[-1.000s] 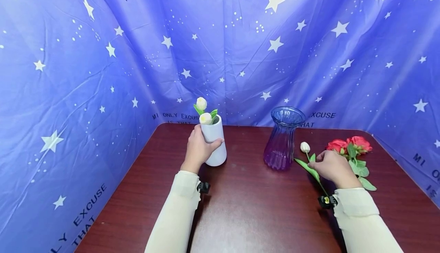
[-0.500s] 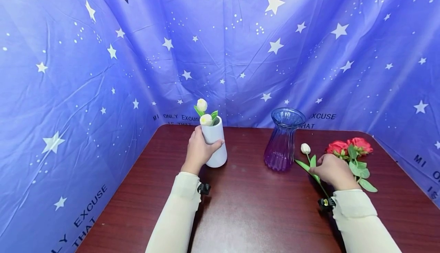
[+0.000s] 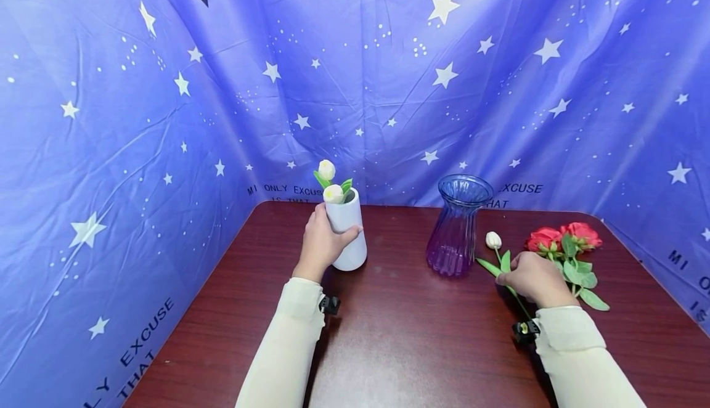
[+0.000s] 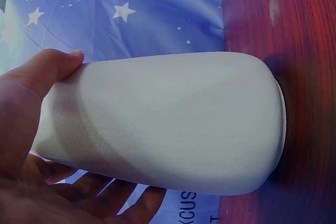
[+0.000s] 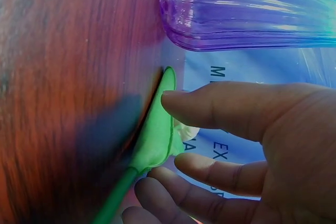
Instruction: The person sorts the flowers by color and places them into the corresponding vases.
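My left hand (image 3: pixel 320 244) grips the white vase (image 3: pixel 350 244) near its top, thumb on one side and fingers on the other, as the left wrist view confirms. Two white tulips (image 3: pixel 333 193) with green leaves show above its rim. On the right, a single white tulip (image 3: pixel 493 240) lies on the table. My right hand (image 3: pixel 534 278) is at its leaves and stem. Seen from the right wrist, the thumb overlaps the green leaf (image 5: pixel 155 135) while the fingertips sit by the stem, a gap between thumb and fingers.
Between the hands stands a ribbed glass vase (image 3: pixel 452 244), blue above and purple below, close to the loose tulip. Red roses (image 3: pixel 545 240) with green leaves lie beyond my right hand. A starry blue cloth (image 3: pixel 366 87) hangs around the dark red wooden table (image 3: pixel 388 334).
My right hand has shifted slightly down and left along the loose tulip. The left hand and the white vase stay in place.
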### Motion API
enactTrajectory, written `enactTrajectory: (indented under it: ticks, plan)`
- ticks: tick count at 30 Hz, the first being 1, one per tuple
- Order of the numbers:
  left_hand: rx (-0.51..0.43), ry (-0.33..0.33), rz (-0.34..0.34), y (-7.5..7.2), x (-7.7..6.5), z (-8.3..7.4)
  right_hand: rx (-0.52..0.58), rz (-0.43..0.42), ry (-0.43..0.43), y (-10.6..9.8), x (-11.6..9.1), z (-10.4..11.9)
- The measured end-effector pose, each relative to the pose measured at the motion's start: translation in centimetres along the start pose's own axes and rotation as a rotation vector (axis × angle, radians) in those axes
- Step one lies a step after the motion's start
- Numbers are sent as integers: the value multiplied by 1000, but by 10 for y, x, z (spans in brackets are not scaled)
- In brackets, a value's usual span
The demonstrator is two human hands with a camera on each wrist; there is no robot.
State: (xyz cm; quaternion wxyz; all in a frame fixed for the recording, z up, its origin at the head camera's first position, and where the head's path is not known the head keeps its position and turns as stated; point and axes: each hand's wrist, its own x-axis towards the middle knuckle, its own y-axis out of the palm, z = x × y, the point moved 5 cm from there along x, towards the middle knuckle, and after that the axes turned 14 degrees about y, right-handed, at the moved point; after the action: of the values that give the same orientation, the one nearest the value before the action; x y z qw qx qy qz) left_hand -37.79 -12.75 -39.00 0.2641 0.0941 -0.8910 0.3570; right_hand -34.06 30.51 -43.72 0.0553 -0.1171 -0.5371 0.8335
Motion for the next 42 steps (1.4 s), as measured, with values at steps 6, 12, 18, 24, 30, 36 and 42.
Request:
enactTrajectory:
  ticks: [6,12,18,24,30,36,42]
  plan:
    - [3,2,0,0,0,0,4,5,17,1,1,-1]
    - [-3,4,-2,-1,0,-1,5,-26,0,3,2,-2]
    - [2,7,-4,0,0,0,7,-30,-6,5,1,-4]
    - [4,9,-8,0,0,0,-14,-28,13,6,4,-6]
    - [-1,8,-8,0,0,-1,-26,-34,35,4,6,-7]
    - [-7,3,-6,0,0,-2,-19,-34,34,5,7,-7]
    - [-2,-3,0,-1,0,-1,-21,-45,34,4,8,-6]
